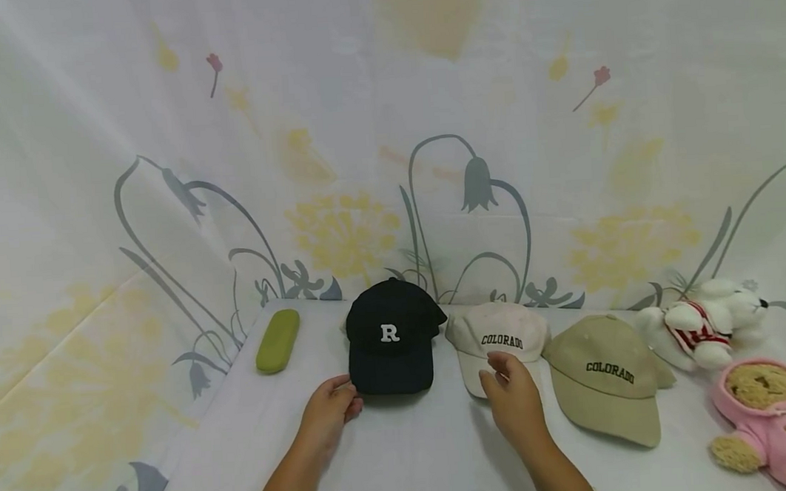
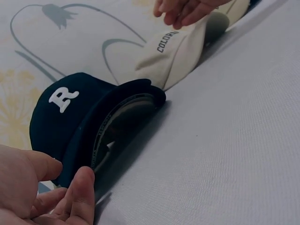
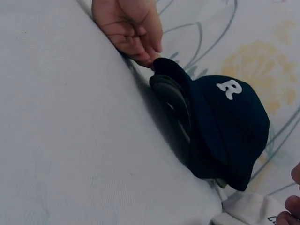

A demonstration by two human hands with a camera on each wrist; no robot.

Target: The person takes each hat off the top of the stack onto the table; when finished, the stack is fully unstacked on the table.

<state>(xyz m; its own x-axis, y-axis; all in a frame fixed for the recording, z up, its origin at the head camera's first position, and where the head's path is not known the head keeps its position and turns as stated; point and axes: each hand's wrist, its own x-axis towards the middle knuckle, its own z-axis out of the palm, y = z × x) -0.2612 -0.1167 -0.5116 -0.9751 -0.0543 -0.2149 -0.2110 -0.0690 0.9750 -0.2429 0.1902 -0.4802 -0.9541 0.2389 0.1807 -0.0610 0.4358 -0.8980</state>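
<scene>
A black cap with a white letter R stands with its brim toward me. At the brim's front left corner, my left hand has its thumb and fingers on either side of the edge, pinching it. In the left wrist view the brim shows its dark underside. To the right of that cap sits a cream cap lettered COLORADO. My right hand hovers in front of it with loosely bent fingers and nothing in them, hiding part of its brim.
A green oblong case lies at the far left. Right of the cream cap is a tan COLORADO cap, then a white plush toy and a teddy bear in a pink hoodie. A flowered cloth hangs behind the white table surface.
</scene>
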